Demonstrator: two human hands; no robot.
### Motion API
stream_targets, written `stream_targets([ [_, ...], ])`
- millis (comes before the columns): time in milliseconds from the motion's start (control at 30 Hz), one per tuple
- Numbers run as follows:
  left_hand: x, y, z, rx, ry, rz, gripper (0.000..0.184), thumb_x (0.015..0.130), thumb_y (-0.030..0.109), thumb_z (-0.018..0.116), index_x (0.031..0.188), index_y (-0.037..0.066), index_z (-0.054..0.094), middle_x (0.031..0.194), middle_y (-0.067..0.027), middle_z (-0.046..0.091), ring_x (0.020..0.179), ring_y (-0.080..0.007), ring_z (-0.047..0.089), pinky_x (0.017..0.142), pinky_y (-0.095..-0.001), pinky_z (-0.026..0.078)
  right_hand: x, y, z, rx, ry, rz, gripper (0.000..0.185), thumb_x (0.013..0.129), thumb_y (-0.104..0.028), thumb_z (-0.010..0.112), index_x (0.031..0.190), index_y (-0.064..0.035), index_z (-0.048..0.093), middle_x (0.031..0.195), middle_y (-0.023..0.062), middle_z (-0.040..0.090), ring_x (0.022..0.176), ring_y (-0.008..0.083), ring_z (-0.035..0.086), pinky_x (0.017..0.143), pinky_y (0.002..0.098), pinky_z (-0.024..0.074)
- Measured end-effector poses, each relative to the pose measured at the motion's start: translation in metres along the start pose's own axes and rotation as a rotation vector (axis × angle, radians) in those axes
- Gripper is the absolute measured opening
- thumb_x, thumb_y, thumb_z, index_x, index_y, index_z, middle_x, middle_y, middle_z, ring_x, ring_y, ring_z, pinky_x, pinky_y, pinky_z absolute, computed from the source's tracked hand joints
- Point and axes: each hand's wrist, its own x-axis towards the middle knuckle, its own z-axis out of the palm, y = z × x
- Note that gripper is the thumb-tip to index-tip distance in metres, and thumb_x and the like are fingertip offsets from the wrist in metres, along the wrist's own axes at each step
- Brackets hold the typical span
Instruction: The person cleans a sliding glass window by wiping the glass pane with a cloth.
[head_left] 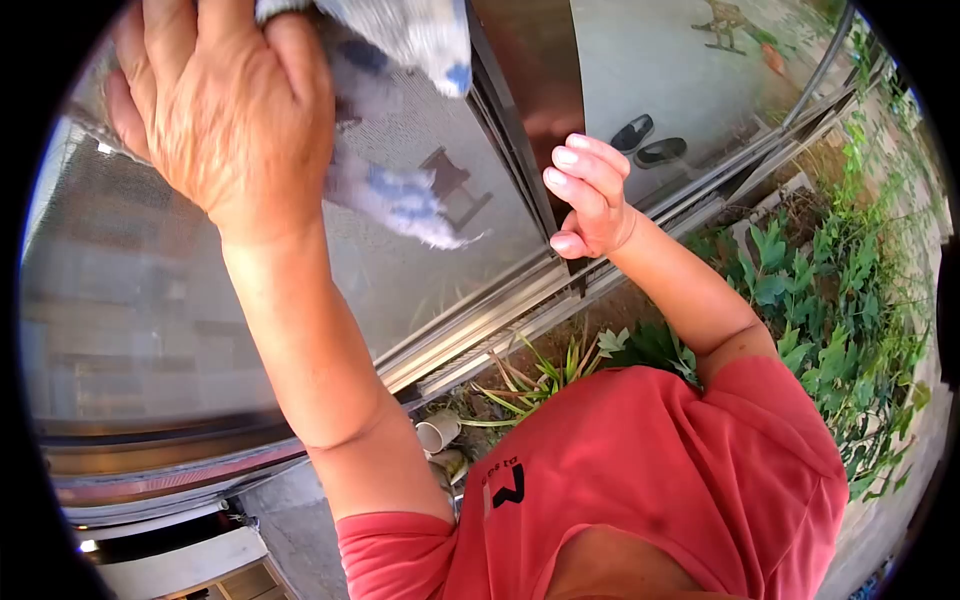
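At the upper left, my left hand [235,120] presses against the glass pane [430,290], its back toward me. Under and beside it is a white and blue cloth [425,35], partly covered by the hand. The pane mirrors the cloth below it. My right hand [592,195] hangs near the window frame [510,130], right of the pane, fingers loosely curled together with nothing visible in them.
A metal sill [480,325] runs diagonally below the panes. Leafy plants [800,290] grow at the right, and a spiky plant [545,380] and a white pot [437,430] stand below the sill. Dark shoes [660,151] and a stool [455,185] show in the glass.
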Motion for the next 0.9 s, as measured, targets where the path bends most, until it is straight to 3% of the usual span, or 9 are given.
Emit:
stream_targets([
  [100,-0.028,0.043,-0.014,-0.047,-0.266,-0.025,0.052,0.082,0.025,0.061,0.132,0.012,0.056,0.148,-0.0157,0.041,0.135,-0.0397,0.041,0.105,-0.0582,0.032,0.0,0.002,-0.001,0.034,0.007,-0.007,0.053,0.099,-0.047,0.042,0.121,-0.0019,0.059,0.125,0.0143,0.055,0.115,0.0309,0.05,0.101,0.0408,0.0447],
  [200,-0.129,0.116,-0.018,-0.382,-0.326,-0.13,0.029,0.079,0.017,0.06,0.105,0.008,0.068,0.132,-0.0083,0.059,0.12,-0.0269,0.057,0.092,-0.0382,0.047,0.001,0.003,-0.001,0.074,0.006,-0.009,0.052,0.098,-0.047,0.044,0.118,-0.0019,0.059,0.124,0.0153,0.056,0.115,0.0315,0.051,0.101,0.0411,0.0444],
  [300,-0.231,0.18,-0.033,-0.776,-0.638,-0.264,0.045,0.081,0.019,0.063,0.125,0.008,0.061,0.134,-0.0118,0.057,0.121,-0.0282,0.057,0.094,-0.0402,0.048,0.001,0.002,-0.007,0.035,-0.094,-0.027,0.051,0.097,-0.049,0.045,0.116,-0.005,0.061,0.125,0.014,0.056,0.116,0.0313,0.05,0.1,0.0408,0.0442],
  [400,-0.318,0.222,-0.048,-0.688,-0.63,-0.134,0.05,0.084,0.018,0.054,0.133,0.011,0.056,0.136,-0.0103,0.056,0.124,-0.0247,0.055,0.101,-0.0368,0.045,-0.001,0.0,-0.003,0.003,-0.084,-0.021,0.051,0.096,-0.049,0.045,0.118,-0.0055,0.061,0.125,0.0131,0.055,0.116,0.031,0.05,0.101,0.0405,0.0437],
  [433,-0.313,0.225,-0.054,-0.684,-0.937,-0.092,0.046,0.084,0.018,0.055,0.129,0.012,0.06,0.131,-0.0095,0.059,0.122,-0.0227,0.056,0.101,-0.037,0.045,0.0,0.0,-0.002,-0.014,-0.081,-0.017,0.052,0.096,-0.05,0.045,0.118,-0.0055,0.061,0.124,0.0128,0.055,0.117,0.0308,0.049,0.101,0.0406,0.0436],
  [567,-0.284,0.192,-0.047,-0.889,-0.618,-0.267,0.038,0.083,0.013,0.057,0.12,0.009,0.066,0.115,-0.007,0.067,0.107,-0.0185,0.064,0.095,-0.0381,0.05,-0.002,0.001,-0.002,-0.003,-0.051,-0.006,0.053,0.097,-0.05,0.044,0.117,-0.0047,0.062,0.124,0.0128,0.056,0.116,0.0306,0.05,0.101,0.041,0.0435],
  [667,-0.197,0.153,-0.026,-0.535,-0.197,-0.277,0.049,0.08,0.028,0.068,0.123,0.005,0.063,0.121,-0.0203,0.062,0.109,-0.039,0.06,0.092,-0.0494,0.045,-0.003,0.003,0.0,-0.021,-0.026,-0.035,0.055,0.096,-0.051,0.043,0.116,-0.0029,0.062,0.123,0.0147,0.057,0.115,0.0313,0.051,0.101,0.0415,0.0431],
  [767,-0.122,0.14,-0.011,-0.605,0.026,-0.382,0.047,0.074,0.026,0.075,0.114,0.005,0.064,0.119,-0.016,0.063,0.11,-0.0385,0.059,0.096,-0.0493,0.041,-0.003,0.008,0.0,0.007,-0.013,-0.067,0.057,0.095,-0.052,0.045,0.117,-0.0014,0.061,0.125,0.0166,0.056,0.116,0.0327,0.05,0.101,0.0431,0.0423],
  [900,-0.15,0.18,-0.021,-1.213,-0.063,-0.65,0.044,0.074,0.013,0.069,0.116,-0.001,0.063,0.119,-0.0195,0.063,0.113,-0.0393,0.06,0.094,-0.0466,0.049,0.003,0.001,-0.01,0.113,-0.073,-0.002,0.059,0.094,-0.053,0.047,0.121,-0.0012,0.056,0.126,0.0186,0.054,0.119,0.0343,0.049,0.103,0.0451,0.0407],
])
